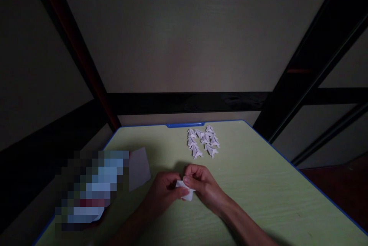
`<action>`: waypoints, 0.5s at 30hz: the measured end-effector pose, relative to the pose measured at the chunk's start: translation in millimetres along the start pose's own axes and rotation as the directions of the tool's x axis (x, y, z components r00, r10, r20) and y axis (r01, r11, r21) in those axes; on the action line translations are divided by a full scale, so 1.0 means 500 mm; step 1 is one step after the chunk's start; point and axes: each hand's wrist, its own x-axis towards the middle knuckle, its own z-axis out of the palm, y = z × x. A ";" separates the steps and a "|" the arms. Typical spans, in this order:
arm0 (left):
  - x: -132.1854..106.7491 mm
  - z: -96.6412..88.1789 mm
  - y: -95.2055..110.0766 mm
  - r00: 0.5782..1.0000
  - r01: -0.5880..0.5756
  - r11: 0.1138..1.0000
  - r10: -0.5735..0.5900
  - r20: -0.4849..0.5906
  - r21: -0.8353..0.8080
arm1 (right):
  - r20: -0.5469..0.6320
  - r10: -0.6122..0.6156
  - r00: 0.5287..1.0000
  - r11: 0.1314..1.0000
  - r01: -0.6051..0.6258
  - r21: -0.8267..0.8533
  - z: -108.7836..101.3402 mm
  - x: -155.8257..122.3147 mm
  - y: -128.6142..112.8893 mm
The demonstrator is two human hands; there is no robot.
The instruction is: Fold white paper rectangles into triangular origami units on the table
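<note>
- left hand (166, 189) pinches a small white paper (188, 195), thumb on top
- right hand (203, 184) pinches the same paper
- folded shapes (196, 151) lie beyond them

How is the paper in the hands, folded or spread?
Folded: the paper between the left hand and right hand is a small, angular piece with pointed corners. They hide part; fold count, cannot tell.

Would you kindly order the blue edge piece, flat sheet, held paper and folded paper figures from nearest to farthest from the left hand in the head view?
1. Held paper: in the left hand.
2. Flat sheet: ahead and to the left.
3. Folded paper figures: farther ahead, to the right.
4. Blue edge piece: at the table's far edge.
</note>
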 end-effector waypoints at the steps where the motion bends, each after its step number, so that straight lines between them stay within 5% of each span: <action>1: -0.001 0.000 0.002 1.000 -0.002 1.000 0.002 0.002 -0.007 | -0.001 0.005 1.000 1.000 -0.005 0.015 0.001 0.000 0.001; 10: 0.004 -0.001 0.025 0.975 -0.035 0.988 0.001 -0.223 -0.149 | -0.085 -0.060 0.995 0.996 0.054 -0.074 0.006 0.007 0.001; 15: 0.003 0.000 0.026 0.985 -0.022 0.976 -0.017 -0.172 -0.218 | -0.050 -0.068 0.996 0.988 0.061 -0.142 0.001 0.004 -0.007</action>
